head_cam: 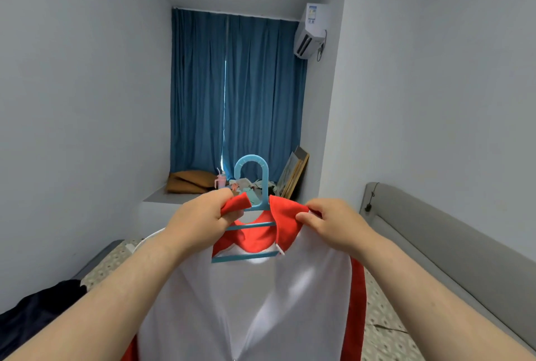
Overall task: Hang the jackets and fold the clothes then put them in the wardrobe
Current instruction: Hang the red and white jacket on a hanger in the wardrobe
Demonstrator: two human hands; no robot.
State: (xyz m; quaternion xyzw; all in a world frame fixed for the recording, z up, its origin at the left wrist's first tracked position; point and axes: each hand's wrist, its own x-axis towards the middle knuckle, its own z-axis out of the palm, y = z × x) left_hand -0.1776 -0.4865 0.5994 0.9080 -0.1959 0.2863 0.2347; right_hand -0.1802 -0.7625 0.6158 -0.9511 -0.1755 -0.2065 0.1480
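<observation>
A red jacket (261, 296) with a white lining hangs in front of me on a blue plastic hanger (251, 175), whose hook stands up above the collar. My left hand (200, 221) pinches the left end of the red collar. My right hand (333, 224) grips the right side of the collar. The hanger's two crossbars show inside the neck opening. The jacket's lower part runs out of the bottom of the frame.
A bed with a patterned sheet (385, 314) and a grey headboard (452, 244) lies below. A dark garment (37, 314) lies at the lower left. Blue curtains (237, 93) hang behind a window ledge holding a brown cushion (188, 182), a pink cup and picture frames (293, 175).
</observation>
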